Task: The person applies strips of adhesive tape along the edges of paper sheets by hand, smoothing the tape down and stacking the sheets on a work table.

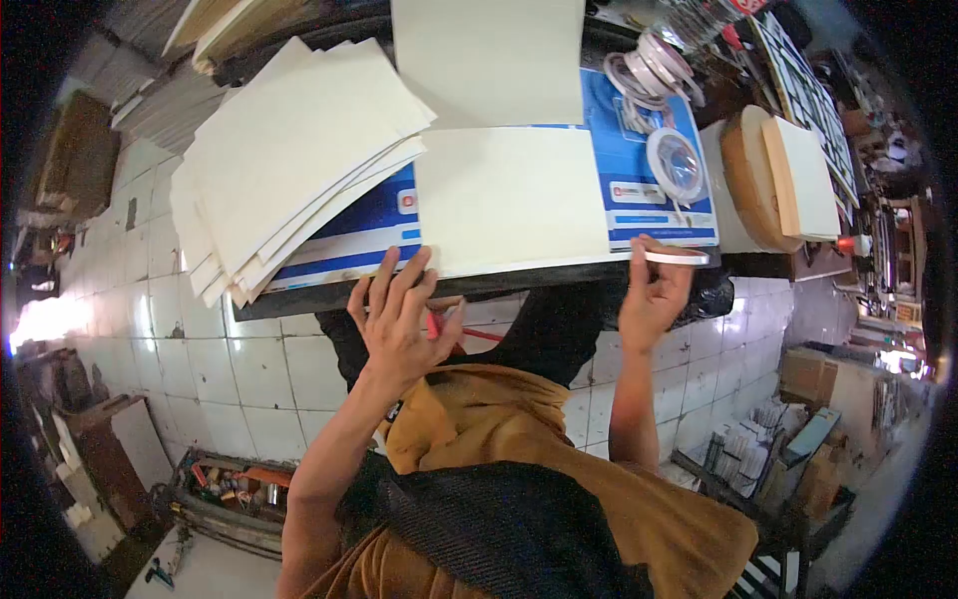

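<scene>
The left hand [402, 317] is lying loosely open at eight o'clock, its fingers spreading by the corner of the sheet [507, 200]. Something red [434, 323] is showing near its thumb; I can't tell what. The right hand [656, 299] is pinching a tape roll [689, 260] at four o'clock. The sheet is lying mid-table, over blue board [603, 105]. A paper pile [299, 150] is sitting at nine, and more rolls [654, 72] are sitting at two. White tiles [259, 369] are showing below. Both arms are pointing toward twelve.
</scene>
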Available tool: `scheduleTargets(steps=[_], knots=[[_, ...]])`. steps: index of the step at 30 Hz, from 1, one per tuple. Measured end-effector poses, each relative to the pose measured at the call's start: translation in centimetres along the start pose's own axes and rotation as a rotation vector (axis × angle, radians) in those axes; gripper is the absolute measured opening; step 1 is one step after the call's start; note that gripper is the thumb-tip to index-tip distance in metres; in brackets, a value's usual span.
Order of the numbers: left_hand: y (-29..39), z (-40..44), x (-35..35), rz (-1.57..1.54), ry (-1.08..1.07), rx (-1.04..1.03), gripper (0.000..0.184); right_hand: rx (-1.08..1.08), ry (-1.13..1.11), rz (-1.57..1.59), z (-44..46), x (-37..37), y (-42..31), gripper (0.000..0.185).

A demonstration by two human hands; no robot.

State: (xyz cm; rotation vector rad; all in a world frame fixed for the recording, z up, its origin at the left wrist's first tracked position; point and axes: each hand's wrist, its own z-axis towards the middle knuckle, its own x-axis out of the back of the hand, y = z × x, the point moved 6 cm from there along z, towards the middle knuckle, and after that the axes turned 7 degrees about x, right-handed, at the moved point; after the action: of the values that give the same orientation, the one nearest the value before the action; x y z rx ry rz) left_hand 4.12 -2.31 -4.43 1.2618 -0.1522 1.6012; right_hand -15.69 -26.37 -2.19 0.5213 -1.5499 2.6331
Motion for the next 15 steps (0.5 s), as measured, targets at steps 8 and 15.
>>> scheduleTargets(steps=[8, 15], knots=[[-0.09, -0.26, -0.22, -0.023, -0.038, 0.016, 0.044, 0.413, -0.14, -0.268, -0.02, -0.77, 0.59, 0.013], [-0.06, -0.14, -0.26, -0.019, -0.041, 0.008, 0.042, 0.459, -0.171, -0.304, -0.22, -0.85, 0.45, 0.019]])
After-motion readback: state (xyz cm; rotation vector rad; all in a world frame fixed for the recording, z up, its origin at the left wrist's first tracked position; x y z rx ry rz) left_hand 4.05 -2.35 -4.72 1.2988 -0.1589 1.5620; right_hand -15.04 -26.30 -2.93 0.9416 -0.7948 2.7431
